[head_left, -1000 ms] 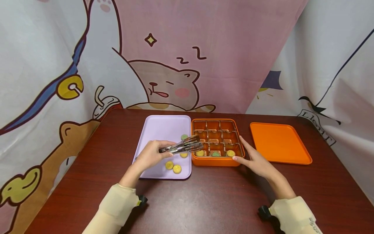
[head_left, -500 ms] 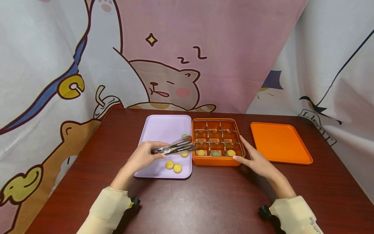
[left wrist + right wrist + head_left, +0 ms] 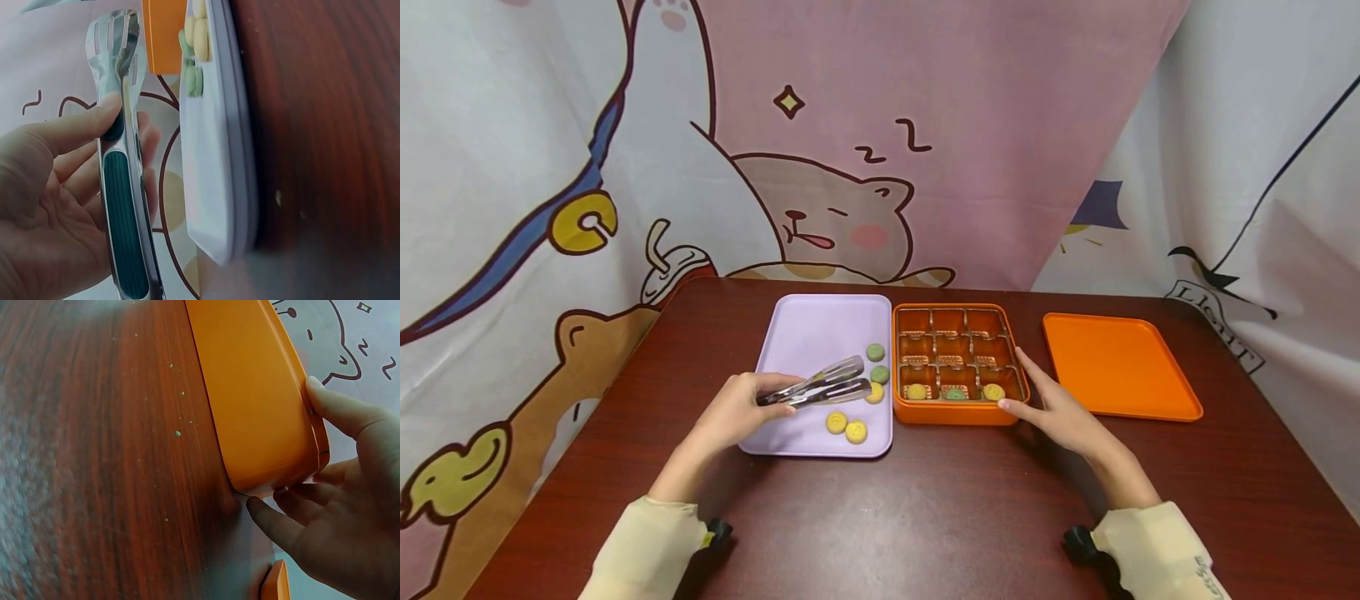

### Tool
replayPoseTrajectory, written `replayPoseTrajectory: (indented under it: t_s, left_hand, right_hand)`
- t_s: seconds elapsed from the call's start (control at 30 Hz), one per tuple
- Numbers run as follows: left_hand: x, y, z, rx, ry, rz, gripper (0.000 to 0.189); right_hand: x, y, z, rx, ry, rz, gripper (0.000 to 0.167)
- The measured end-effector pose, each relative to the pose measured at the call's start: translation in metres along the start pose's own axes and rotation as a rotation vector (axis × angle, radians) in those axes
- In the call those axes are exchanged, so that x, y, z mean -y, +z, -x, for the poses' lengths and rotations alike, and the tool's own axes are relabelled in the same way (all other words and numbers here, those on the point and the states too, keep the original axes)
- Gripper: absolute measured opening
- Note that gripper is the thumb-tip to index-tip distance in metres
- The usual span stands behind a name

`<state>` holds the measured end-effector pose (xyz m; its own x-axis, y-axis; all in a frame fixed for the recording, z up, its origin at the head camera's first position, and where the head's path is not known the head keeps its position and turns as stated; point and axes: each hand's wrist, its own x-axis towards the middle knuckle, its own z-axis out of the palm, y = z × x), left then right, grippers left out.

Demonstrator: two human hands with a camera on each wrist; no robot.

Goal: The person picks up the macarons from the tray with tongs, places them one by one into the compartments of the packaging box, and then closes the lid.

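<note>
My left hand [image 3: 733, 408] holds metal tongs [image 3: 125, 206] with dark green grips, over the lilac tray [image 3: 820, 325]. In the head view the tong tips stand a little apart with nothing between them, close to a yellow cookie [image 3: 875, 392]. Two green cookies [image 3: 880, 374] lie near the tray's right edge, two more yellow cookies [image 3: 846, 427] nearer its front. My right hand [image 3: 1052, 412] grips the front right corner of the orange box [image 3: 958, 414], thumb on the front rim, fingers along the side. The box's clear divided insert carries yellow, green and yellow cookies in its front row.
An orange lid-like tray [image 3: 1120, 367] lies flat to the right of the box. Tray and box stand side by side on the dark wooden table [image 3: 910, 517]. A printed curtain [image 3: 985, 150] hangs behind the table's back edge.
My left hand has drawn the tongs left, away from the box and over the lilac tray; the green cookies show more fully. My right hand stays at the box corner.
</note>
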<state>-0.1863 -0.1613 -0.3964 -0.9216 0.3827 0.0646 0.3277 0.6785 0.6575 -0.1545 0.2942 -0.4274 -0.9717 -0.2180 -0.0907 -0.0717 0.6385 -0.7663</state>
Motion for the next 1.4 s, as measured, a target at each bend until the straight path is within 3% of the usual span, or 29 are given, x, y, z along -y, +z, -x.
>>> replayPoseTrajectory:
  t_s: [0.67,1.03,1.4]
  left_hand:
    - [0.027,-0.007,0.027,0.07,-0.042,0.011,0.034]
    - [0.03,-0.005,0.03,0.11,-0.026,-0.027,0.033]
    - [0.029,-0.002,0.027,0.084,-0.005,-0.103,0.029]
  right_hand:
    - [0.0,0.0,0.0,0.002,0.0,0.001,0.095]
    - [-0.001,0.0,0.0,0.0,-0.003,0.004,0.095]
    - [-0.002,0.0,-0.001,-0.001,-0.014,-0.004,0.096]
